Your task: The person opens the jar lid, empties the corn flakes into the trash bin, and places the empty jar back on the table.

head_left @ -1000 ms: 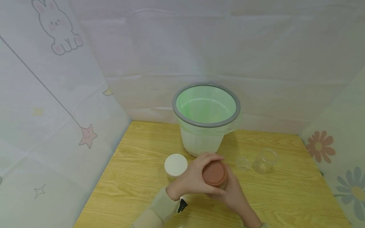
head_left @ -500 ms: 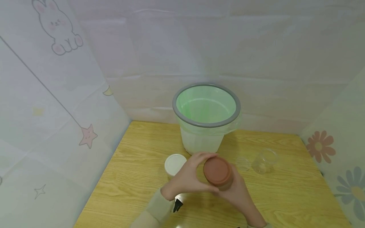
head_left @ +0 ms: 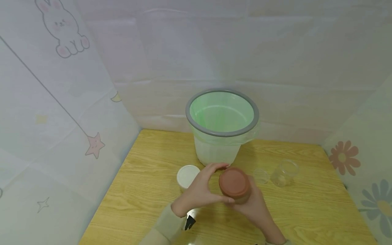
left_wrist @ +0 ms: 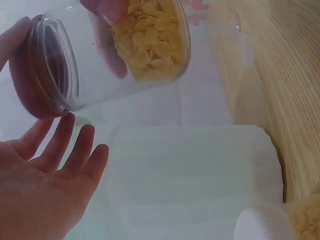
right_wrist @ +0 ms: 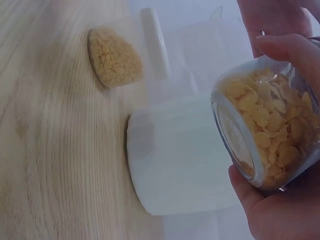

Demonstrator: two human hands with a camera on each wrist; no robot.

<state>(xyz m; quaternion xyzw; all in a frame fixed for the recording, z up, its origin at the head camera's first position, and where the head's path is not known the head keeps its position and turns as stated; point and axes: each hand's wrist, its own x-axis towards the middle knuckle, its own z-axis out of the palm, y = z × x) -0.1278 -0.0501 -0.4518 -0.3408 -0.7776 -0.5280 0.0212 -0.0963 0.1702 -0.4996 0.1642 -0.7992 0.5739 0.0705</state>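
A clear jar (right_wrist: 270, 125) of yellow cereal flakes, capped by a reddish-brown lid (head_left: 234, 182), is held tilted above the table. My right hand (head_left: 255, 207) grips the jar's body, its fingers wrapped round the glass. On the lid's other side, my left hand (head_left: 197, 190) spans the rim between thumb and fingertips, with a gap before the palm. The left wrist view has fingertips (left_wrist: 66, 120) right at the lid's edge; the flakes lie toward the jar's bottom. Behind my left hand stands a second flake-filled jar (right_wrist: 115, 60) with a white lid (head_left: 187, 175).
A white bin (head_left: 215, 149) with a grey rim and pale green liner stands at the back of the wooden table (head_left: 137, 190). To the right are a clear plastic cup (head_left: 284, 174) and a clear round lid (head_left: 261, 176). Patterned cloth hangs around the table.
The jar has shifted slightly right and its lid shows more fully. My left hand has loosened and drawn back left around the lid. The bin, white-lidded jar and cup have stayed put.
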